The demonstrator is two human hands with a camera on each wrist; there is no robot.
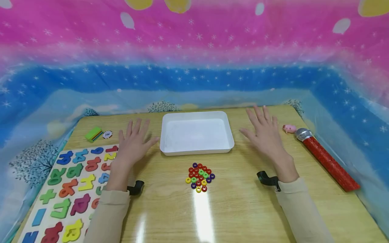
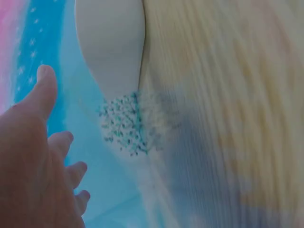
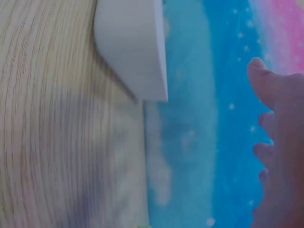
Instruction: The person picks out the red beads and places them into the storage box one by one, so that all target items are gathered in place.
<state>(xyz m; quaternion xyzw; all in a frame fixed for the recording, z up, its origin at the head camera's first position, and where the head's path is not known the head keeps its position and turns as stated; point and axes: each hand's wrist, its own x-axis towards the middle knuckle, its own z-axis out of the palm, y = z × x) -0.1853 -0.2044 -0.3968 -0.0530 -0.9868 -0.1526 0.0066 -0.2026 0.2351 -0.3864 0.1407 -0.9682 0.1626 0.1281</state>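
Observation:
A white rectangular tray [image 1: 196, 152] stands at the middle back of the wooden table. In front of it lies a loose cluster of small ring-shaped beads [image 1: 200, 175] in red, yellow, green and dark purple. My left hand [image 1: 131, 148] is left of the tray, its fingers straight and spread, holding nothing. On the other side my right hand [image 1: 266, 136] spreads its fingers in the same way, also without anything in it. Both wrist views show a side of the tray, with the left hand [image 2: 42, 156] and right hand [image 3: 280, 137] apart from it.
A number puzzle board [image 1: 73, 189] with colourful pieces lies at the left, partly under the left arm. Behind it are a green striped block [image 1: 94, 134] and a poker chip [image 1: 107, 134]. A pink pig figure [image 1: 289, 128] and a red microphone [image 1: 329, 158] lie at the right.

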